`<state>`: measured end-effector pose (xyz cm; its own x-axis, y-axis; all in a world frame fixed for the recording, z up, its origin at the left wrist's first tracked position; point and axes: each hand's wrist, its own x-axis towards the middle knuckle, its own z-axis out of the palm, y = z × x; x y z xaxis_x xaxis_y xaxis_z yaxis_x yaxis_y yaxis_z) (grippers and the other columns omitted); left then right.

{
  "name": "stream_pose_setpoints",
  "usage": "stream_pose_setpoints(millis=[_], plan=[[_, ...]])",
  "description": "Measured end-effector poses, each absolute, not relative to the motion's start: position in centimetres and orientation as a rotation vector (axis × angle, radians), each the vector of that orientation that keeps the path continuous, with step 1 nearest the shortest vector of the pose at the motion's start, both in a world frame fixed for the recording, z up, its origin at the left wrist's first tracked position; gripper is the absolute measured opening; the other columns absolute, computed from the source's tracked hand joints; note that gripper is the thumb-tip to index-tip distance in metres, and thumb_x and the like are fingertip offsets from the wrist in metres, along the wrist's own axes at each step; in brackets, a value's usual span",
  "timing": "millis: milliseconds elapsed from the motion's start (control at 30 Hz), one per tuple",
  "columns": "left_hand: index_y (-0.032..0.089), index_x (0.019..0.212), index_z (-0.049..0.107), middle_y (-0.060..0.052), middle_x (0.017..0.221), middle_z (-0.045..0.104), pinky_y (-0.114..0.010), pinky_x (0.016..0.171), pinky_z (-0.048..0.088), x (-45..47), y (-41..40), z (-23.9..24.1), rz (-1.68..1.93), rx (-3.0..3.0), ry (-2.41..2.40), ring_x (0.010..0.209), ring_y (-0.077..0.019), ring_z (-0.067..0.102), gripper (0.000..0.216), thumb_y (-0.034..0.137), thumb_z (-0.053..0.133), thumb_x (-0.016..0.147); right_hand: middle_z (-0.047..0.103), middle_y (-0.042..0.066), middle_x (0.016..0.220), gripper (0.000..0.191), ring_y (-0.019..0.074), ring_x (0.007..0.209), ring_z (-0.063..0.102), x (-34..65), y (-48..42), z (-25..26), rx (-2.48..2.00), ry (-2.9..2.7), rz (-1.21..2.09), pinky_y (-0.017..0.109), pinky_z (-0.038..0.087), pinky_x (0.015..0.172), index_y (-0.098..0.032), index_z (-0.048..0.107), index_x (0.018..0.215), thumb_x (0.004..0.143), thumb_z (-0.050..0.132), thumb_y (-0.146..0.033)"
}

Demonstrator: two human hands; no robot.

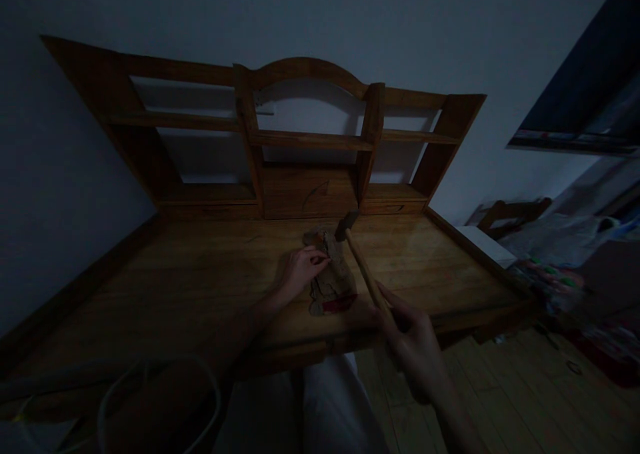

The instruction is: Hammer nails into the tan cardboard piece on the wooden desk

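Observation:
In the dim head view, my right hand (413,331) is wrapped round the wooden handle of a hammer (367,267). The dark hammer head is raised over the desk, at the upper right of a flat brown piece (337,274) with dark lines and a red patch. That piece looks like cardboard or thin board; its material is unclear. Thumb and fingertips pinched together, my left hand (304,267) rests at the piece's left side. Whatever is between those fingertips is too small and dark to make out.
The brown piece lies on a wooden desk (215,261) with a raised shelf unit (310,141) along its back. A chair (515,214) and plastic bags (560,241) stand at the right. A pale looped cable (215,391) shows at the lower left.

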<state>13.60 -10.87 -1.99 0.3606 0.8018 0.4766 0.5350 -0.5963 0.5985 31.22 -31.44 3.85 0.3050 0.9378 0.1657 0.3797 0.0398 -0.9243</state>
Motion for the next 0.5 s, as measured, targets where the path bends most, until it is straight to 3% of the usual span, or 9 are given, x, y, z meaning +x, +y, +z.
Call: stream_pose_setpoints(millis=[133,233,400,500], plan=[[0.021,0.076,0.074,0.003,0.060,0.051,-0.022,0.053,0.033,13.7,-10.7,-2.2,1.132,2.266,1.203,0.056,-0.0099,0.047,0.025,0.044,0.064,0.078,0.062,0.000,0.062,0.052,0.0134,0.054,0.057,33.7,-29.3,3.5,-1.499,-1.127,0.689,0.020,0.043,0.044,-0.014,0.060,0.126,0.083,0.062,-0.043],[0.020,0.077,0.073,0.003,0.059,0.050,-0.022,0.054,0.034,13.6,-11.3,-1.5,1.202,2.242,1.214,0.056,-0.0102,0.047,0.029,0.047,0.061,0.080,0.049,-0.005,0.053,0.061,0.0084,0.040,0.041,36.0,-27.2,2.4,-1.445,-1.012,0.667,0.018,0.030,0.034,-0.010,0.057,0.127,0.079,0.065,-0.047],[0.022,0.105,0.071,0.001,0.073,0.059,-0.020,0.056,0.036,13.3,-12.4,-0.2,1.234,2.193,1.144,0.060,-0.0095,0.050,0.028,0.023,0.049,0.086,0.049,-0.005,0.052,0.065,0.0070,0.034,0.036,38.3,-25.2,0.6,-1.396,-0.873,0.772,0.019,0.029,0.030,-0.008,0.057,0.125,0.074,0.067,-0.047],[0.023,0.105,0.072,0.001,0.069,0.056,-0.020,0.053,0.034,13.2,-12.6,0.0,1.149,2.258,1.142,0.056,-0.0088,0.047,0.032,0.017,0.049,0.084,0.049,-0.006,0.051,0.067,0.0075,0.032,0.036,38.5,-25.1,-0.1,-1.398,-0.836,0.832,0.020,0.031,0.029,-0.010,0.052,0.129,0.075,0.067,-0.045]])
